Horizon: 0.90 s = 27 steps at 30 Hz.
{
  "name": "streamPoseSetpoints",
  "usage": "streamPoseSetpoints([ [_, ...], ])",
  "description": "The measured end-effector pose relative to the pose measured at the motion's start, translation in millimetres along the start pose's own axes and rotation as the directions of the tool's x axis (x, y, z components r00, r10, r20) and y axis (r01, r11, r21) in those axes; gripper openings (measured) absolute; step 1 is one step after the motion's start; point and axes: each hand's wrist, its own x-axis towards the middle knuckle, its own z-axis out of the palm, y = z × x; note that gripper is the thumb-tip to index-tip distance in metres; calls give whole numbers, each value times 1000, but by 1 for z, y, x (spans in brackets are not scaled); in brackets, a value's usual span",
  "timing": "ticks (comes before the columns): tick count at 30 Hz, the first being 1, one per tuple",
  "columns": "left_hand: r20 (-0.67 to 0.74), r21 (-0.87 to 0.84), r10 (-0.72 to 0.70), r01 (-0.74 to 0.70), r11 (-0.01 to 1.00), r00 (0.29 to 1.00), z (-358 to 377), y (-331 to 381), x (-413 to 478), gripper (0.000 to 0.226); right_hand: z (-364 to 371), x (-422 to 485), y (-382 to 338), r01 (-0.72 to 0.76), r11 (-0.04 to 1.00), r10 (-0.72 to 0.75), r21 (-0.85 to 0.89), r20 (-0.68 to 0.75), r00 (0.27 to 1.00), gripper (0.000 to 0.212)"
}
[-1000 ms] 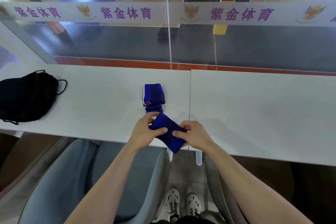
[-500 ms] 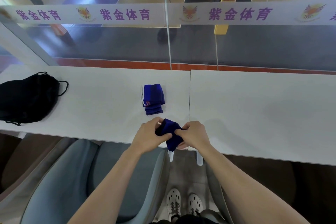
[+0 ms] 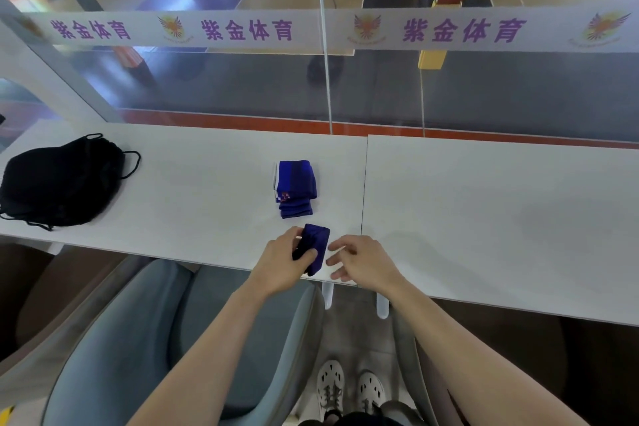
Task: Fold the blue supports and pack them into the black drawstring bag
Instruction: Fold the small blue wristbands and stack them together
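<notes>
L hand: fingers curled round small folded blue support, held at near edge of table.
R hand: fingers spread, relaxed, hold nothing; just beside that support.
2nd folded blue support: flat on table, just beyond.
Black drawstring bag: table, far L, well apart.

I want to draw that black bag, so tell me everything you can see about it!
The black drawstring bag lies slumped and wrinkled at the left end of the white table. It looks like soft, dull cloth. Thin black cords loop out at its top and right side; more trail along its near edge. Its mouth cannot be made out. Only the table touches it.
</notes>
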Motion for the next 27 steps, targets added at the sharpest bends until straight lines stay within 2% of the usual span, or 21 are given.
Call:
streamPoseSetpoints([
  [1, -13, -8, -19, 19, 1000, 1000, -1, -3, -2, 20, -3, -1, 4, 42, 981, -46, -188, -14, 999, 35],
  [3, -39, -29, -58, 57, 998, 998, -2, -8, -7, 16, -8, 0, 15, 87, 843, -89, -530, 22, 996, 35],
  [5, -64, -40, -95, 93, 995, 993, -1, -15, -13, 14, -8, 5, 28, 104, 676, -26, -730, 117, 993, 34],
  [7, -96, -26, -146, 144, 989, 985, 2, -25, -20, 15, -3, 12, 40, 148, 545, 49, -825, 208, 977, 31],
  [9, -122, -10, -202, 203, 979, 972, 2, -37, -26, 19, 6, 19, 49, 178, 503, 106, -846, 265, 958, 29],
  [11, -139, -18, -263, 263, 965, 955, 1, -51, -32, 22, 15, 23, 54, 203, 505, 103, -839, 292, 951, 25],
  [13, -127, -78, -326, 318, 945, 937, -2, -67, -38, 22, 28, 23, 56, 187, 570, 88, -800, 287, 954, 18],
  [15, -104, -190, -363, 340, 921, 926, -6, -81, -45, 25, 44, 24, 56, 156, 699, 57, -698, 272, 961, 29],
  [16, -96, -249, -381, 349, 904, 920, -8, -87, -47, 29, 53, 24, 52, 122, 796, 44, -593, 258, 965, 34],
  [18, -86, -380, -409, 350, 856, 908, -15, -95, -48, 26, 71, 27, 36, -8, 973, 65, -230, 242, 968, 42],
  [20, -56, -529, -425, 334, 780, 903, -22, -107, -47, 25, 91, 30, 19, -116, 989, 90, 90, 250, 964, 44],
  [21, -35, -595, -432, 328, 734, 901, -27, -113, -47, 30, 101, 31, 10, -108, 983, 73, 146, 228, 971, 42],
  [24, 31, -686, -429, 332, 648, 903, -40, -134, -48, 47, 132, 41, -9, -69, 976, 41, 207, 137, 990, 27],
  [27, 107, -741, -387, 333, 584, 916, -58, -160, -47, 40, 161, 50, -25, -78, 972, 63, 223, 76, 995, 14],
])
